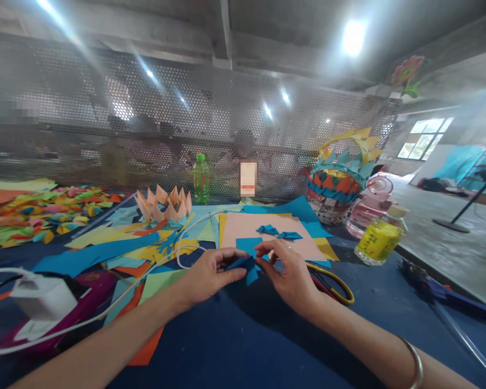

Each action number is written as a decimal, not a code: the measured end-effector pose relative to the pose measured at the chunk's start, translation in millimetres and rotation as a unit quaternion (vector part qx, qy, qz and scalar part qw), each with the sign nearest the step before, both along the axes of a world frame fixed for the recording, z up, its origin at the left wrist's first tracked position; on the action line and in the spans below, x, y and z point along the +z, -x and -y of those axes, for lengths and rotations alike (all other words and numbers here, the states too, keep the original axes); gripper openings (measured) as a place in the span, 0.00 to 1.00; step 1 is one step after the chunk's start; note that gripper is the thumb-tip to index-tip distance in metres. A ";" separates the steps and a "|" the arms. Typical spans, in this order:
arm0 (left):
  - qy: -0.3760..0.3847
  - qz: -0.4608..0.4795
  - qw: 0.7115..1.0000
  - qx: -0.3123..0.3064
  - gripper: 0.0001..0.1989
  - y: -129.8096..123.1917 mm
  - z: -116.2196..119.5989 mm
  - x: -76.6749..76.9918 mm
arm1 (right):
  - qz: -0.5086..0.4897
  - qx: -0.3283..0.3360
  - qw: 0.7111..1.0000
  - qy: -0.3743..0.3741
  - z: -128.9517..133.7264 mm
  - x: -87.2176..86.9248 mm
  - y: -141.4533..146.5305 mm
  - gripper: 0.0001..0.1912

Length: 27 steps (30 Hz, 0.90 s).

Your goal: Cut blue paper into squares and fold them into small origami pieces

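Observation:
A small piece of blue paper [249, 269], partly folded, is held above the dark blue table. My left hand [206, 274] pinches it between thumb and fingers from the left side. At its right corner, the thumb and fingertips of my right hand [289, 274] close on the paper's edge; the exact contact is small and partly hidden. Just beyond my hands, two folded blue paper pieces [290, 235] lie on a stack of pale pink sheets [235, 222]. Scissors with a yellow-edged handle [344, 289] rest beside my right wrist.
Left stand a pink paper ring of points [164, 206], paper scraps [48, 213], and a white charger [44, 296] with cables. A green bottle [201, 181] is behind. Right are a paper basket [332, 202], yellow-labelled bottle [380, 237] and glue gun [449, 292].

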<state>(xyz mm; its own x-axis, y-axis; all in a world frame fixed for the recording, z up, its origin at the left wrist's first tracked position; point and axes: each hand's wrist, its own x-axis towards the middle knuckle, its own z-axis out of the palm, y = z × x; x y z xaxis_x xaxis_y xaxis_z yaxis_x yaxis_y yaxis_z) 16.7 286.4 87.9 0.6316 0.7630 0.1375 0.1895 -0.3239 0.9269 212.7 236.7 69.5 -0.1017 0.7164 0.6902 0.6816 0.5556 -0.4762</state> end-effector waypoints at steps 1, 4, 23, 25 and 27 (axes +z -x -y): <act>-0.001 0.003 1.000 0.027 0.15 0.3 -0.9 -1.5 | -0.010 0.003 1.000 0.007 0.6 0.9 1.1 0.06; 0.006 0.025 0.996 0.087 0.12 1.2 -3.6 -4.9 | -0.029 0.018 0.999 0.020 2.2 4.4 3.1 0.06; 0.121 0.111 0.980 0.114 0.18 -0.6 0.9 -0.2 | -0.188 0.084 0.955 0.212 1.4 8.5 5.3 0.12; 0.130 0.116 0.979 0.109 0.18 -0.8 0.6 0.4 | -0.196 0.090 0.954 0.210 1.8 9.8 5.2 0.13; 0.125 0.115 0.980 0.100 0.18 -1.4 0.2 1.2 | -0.202 0.087 0.954 0.206 2.0 10.1 5.4 0.15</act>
<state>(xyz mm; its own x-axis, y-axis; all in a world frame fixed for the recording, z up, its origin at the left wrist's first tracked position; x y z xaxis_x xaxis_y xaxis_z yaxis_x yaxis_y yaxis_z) 18.1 286.2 89.1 0.4408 0.8961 0.0521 0.0023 -0.0592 0.9982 207.3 234.7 79.6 -0.0298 0.9315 0.3625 0.3106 0.3534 -0.8824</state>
